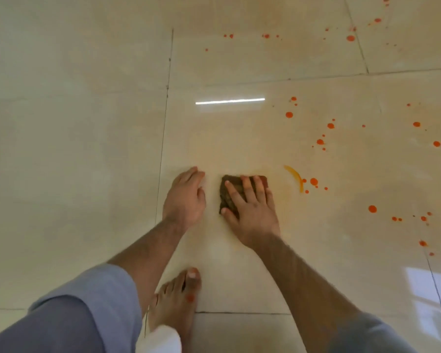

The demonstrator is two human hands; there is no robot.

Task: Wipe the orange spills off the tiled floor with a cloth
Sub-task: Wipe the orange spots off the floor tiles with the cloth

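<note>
A folded brown cloth (227, 193) lies on the beige tiled floor (87, 149) at the middle of the view. My right hand (252, 210) presses flat on it with the fingers spread. My left hand (185, 197) rests flat on the bare floor just left of the cloth, fingers straight. Orange drops (313, 181) dot the floor to the right of the cloth. A curved yellow-orange smear (294, 174) lies beside them. More orange spots (350, 38) are scattered at the far right and top.
My bare foot (176, 299) stands on the tile below the hands, with an orange mark on it. A blue-grey sleeve (87, 309) fills the lower left corner. Dark grout lines (164, 123) cross the floor. A strip of reflected light (229, 101) shines ahead.
</note>
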